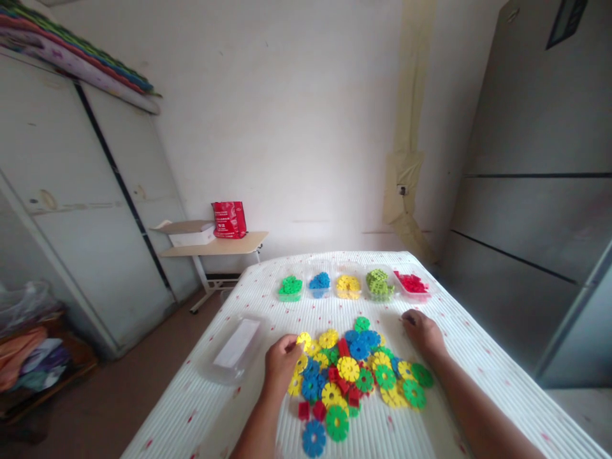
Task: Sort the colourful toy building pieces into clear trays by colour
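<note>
A loose pile of notched plastic discs and red blocks lies on the table in front of me. My left hand is at the pile's left edge, pinching a yellow notched disc between thumb and fingers. Beyond the pile's right side, my right hand hovers over or rests on the tablecloth with fingers curled together; whether anything is in them is hidden. Near it are a dark green disc and a brighter green disc. A blue disc and a red block lie at the near edge.
Along the far side stand clear tubs of green pieces, blue pieces, yellow discs, light green pieces and red pieces. A transparent lid lies at left. Behind, a side table holds a red bag.
</note>
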`<control>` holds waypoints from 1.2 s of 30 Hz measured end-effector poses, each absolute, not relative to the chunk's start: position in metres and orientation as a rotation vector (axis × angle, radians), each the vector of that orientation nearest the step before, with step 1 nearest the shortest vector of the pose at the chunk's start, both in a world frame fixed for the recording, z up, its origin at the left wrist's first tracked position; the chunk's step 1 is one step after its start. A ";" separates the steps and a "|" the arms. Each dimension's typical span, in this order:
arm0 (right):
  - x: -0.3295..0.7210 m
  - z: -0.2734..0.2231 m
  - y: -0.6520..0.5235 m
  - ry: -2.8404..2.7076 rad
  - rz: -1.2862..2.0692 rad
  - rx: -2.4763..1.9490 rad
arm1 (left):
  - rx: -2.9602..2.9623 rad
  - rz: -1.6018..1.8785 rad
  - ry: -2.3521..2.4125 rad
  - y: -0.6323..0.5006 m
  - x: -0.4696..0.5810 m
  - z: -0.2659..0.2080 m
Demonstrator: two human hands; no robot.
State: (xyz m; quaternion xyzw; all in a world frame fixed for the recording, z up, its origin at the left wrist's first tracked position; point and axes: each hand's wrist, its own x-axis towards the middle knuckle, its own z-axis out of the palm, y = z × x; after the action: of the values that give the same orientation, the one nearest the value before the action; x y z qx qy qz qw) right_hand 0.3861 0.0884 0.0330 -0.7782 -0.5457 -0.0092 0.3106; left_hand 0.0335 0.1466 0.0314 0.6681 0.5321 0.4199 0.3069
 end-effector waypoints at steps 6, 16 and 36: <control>0.360 0.045 0.079 -1.484 -0.035 -1.896 | 1.633 1.202 1.241 0.135 0.041 0.040; 0.238 0.085 0.070 -1.936 0.420 -1.386 | 1.791 1.064 1.144 0.113 0.060 0.053; 0.290 0.129 0.174 -1.296 0.395 -1.843 | 1.748 1.130 1.419 0.148 0.028 0.027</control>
State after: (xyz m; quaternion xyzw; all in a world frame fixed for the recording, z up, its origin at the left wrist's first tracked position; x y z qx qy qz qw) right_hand 0.2903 0.1742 0.1294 -0.7335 -0.5155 0.1570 0.4142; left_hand 0.0280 0.1476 0.0266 0.6605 0.5364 0.4270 0.3063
